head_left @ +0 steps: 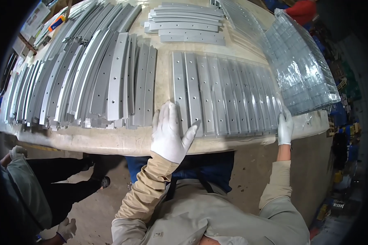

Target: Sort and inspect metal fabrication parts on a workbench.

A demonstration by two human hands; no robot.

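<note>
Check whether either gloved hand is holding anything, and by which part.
Nothing is gripped: the left hand lies flat on the near end of the row of flat grey metal strips; the right hand presses its right near corner.

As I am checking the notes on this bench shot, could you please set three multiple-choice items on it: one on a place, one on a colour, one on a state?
1. Where does the left hand rest?
A. On the near left end of the flat row of metal strips
B. On the floor
C. On the far stack of strips

2. What colour are the gloves on both hands?
A. Black
B. White
C. Orange

3. How does the right hand stand?
A. Lifted clear of the table
B. In a pocket
C. At the row's right end, on the clear plastic film

Answers: 1 A, its fingers lie spread over the leftmost strips; 2 B, both gloves show white; 3 C, the hand touches the row's edge where the film folds back.
</note>
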